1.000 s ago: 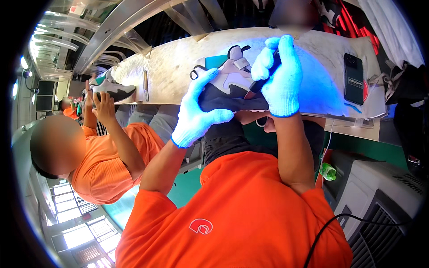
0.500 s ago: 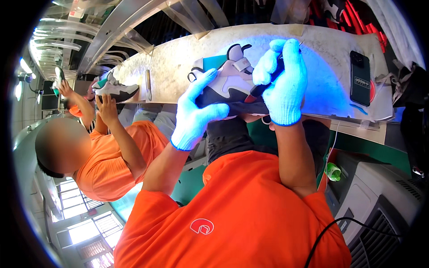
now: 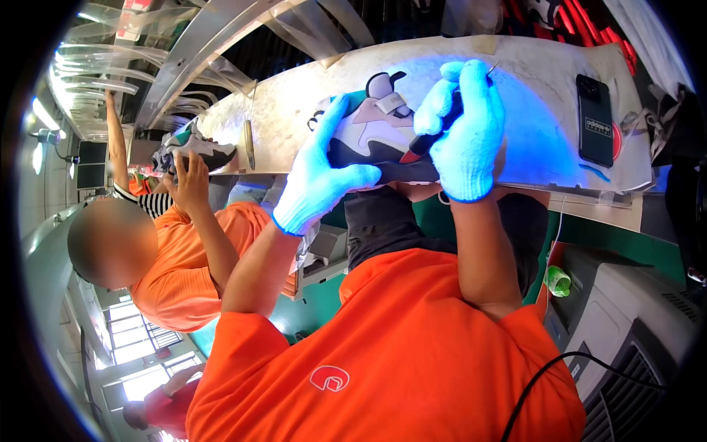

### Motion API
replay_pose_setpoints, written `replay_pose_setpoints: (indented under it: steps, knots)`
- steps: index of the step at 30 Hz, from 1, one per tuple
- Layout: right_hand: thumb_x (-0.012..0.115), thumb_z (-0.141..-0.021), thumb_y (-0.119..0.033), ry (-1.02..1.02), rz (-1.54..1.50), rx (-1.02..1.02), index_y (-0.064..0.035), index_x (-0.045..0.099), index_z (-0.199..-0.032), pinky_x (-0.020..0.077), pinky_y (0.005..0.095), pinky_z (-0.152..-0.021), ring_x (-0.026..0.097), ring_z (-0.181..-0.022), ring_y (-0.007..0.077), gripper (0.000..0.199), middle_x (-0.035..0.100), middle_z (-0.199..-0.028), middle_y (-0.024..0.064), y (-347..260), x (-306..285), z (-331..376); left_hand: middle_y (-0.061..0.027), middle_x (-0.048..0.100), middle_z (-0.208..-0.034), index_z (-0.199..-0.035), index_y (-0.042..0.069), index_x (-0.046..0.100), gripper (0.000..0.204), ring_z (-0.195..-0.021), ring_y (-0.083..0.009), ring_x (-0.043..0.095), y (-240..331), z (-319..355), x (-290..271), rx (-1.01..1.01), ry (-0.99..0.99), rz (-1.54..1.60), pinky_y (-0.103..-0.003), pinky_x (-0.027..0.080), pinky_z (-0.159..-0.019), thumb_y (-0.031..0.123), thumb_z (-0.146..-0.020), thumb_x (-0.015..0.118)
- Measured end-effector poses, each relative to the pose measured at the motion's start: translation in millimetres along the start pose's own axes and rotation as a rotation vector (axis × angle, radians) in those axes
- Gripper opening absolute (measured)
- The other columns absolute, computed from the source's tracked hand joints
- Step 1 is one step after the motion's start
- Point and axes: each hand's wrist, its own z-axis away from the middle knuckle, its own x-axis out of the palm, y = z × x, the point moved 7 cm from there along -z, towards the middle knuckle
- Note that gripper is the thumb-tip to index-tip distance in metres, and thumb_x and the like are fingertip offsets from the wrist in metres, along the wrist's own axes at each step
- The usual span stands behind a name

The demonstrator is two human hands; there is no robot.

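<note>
Holding: sneaker [image 3: 375, 132] gripped at near edge of workbench [image 3: 294, 96], under blue light.
Left hand [image 3: 320, 173]: gloved, clenched around sole at left end.
Right hand [image 3: 464, 129]: gloved, closed on thin dark tool [image 3: 434, 132], tip pointing far-right.
Long axis: left to right, spanning both hands.
Nearer hand: right, resting over right end.
Far right: black phone [image 3: 595, 118], well apart.

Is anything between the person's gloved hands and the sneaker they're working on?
Nothing visible. The left hand grips the sneaker directly at its near side, and the right hand rests against its other end while holding a dark-handled tool. The phone lies apart on the table.
</note>
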Motion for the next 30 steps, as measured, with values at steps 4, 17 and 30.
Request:
replay_pose_setpoints:
  steps: [4,17,30]
  knots:
    - [0.056,-0.120,-0.039,-0.031,0.010,-0.046,-0.0067,0.066,-0.115,0.0455,0.0377,-0.054,0.053,-0.057,0.0201,0.034,0.058,-0.073,0.0052,-2.2,-5.2,-0.2,-0.0214,0.058,-0.163,-0.176,0.003,0.034,0.130,-0.146,-0.0342,0.061,8.4,-8.9,5.7,0.036,0.023,-0.190,-0.043,0.052,-0.121,0.020,-0.066,0.102]
    - [0.062,-0.116,-0.042,0.100,-0.191,0.069,-0.0142,0.069,-0.097,0.0336,0.0336,-0.050,0.040,-0.048,0.0140,0.034,0.048,-0.064,-0.0032,-3.7,-14.5,-4.9,-0.0237,0.062,-0.143,-0.158,0.014,0.060,0.104,-0.132,-0.0411,0.068,8.5,0.0,10.6,0.190,0.184,-0.417,-0.049,0.059,-0.111,0.033,-0.065,0.102]
    - [0.074,-0.110,-0.028,0.259,0.093,-0.054,-0.0179,0.053,-0.077,0.0367,0.0317,-0.045,0.044,-0.047,0.0119,0.040,0.043,-0.060,-0.0045,-0.9,-10.3,-35.5,-0.0217,0.074,-0.144,-0.160,0.010,0.063,0.090,-0.128,-0.0310,0.073,-65.9,-47.0,-20.6,0.029,0.014,-0.167,-0.041,0.056,-0.112,0.037,-0.081,0.096]
